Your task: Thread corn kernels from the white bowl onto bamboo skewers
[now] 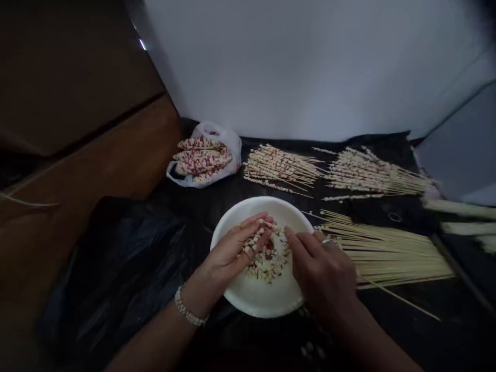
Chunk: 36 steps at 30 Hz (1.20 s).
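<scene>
Over a white plastic basin point(259, 305) my left hand point(232, 248) is cupped, with pale corn kernels point(253, 242) in its palm and fingers. My right hand point(323, 263) is closed at the basin's right rim, thumb and fingers pinched together. From beneath it a thin stick point(403, 298) sticks out to the lower right; its other end is hard to make out near the fingertips. More loose kernels point(271, 266), white with some red, lie in the bottom of the basin.
Behind the basin, red-and-white corn cobs point(203, 163) lie in a plastic bag point(235, 144). Two piles of kernel-threaded sticks, one nearer point(277, 165) and one farther right point(360, 173), rest on black sheeting. Bare sticks point(395, 253) lie right. A black plastic bag point(127, 274) is left.
</scene>
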Available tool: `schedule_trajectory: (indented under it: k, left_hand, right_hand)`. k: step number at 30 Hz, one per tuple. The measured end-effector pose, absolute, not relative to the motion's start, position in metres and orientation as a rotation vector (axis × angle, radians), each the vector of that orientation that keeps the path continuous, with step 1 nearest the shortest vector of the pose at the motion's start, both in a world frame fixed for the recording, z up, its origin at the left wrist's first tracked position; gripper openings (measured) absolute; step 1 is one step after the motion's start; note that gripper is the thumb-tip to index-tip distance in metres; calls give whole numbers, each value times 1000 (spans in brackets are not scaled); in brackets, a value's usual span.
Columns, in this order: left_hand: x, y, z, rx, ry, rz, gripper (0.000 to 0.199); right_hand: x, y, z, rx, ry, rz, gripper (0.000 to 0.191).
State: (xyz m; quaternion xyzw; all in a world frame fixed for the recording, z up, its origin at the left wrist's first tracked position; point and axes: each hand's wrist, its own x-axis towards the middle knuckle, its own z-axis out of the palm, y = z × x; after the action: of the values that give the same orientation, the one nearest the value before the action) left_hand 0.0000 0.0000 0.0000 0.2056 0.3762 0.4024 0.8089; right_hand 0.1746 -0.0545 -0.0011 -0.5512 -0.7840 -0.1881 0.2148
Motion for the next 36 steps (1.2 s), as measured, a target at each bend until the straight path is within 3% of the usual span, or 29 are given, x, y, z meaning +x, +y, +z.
schedule_trajectory:
  k: [36]
  left_hand:
    - [4,6,-3,516,978,882,22]
  right_hand:
    - [177,-54,10,-1476,-2245,-609,31]
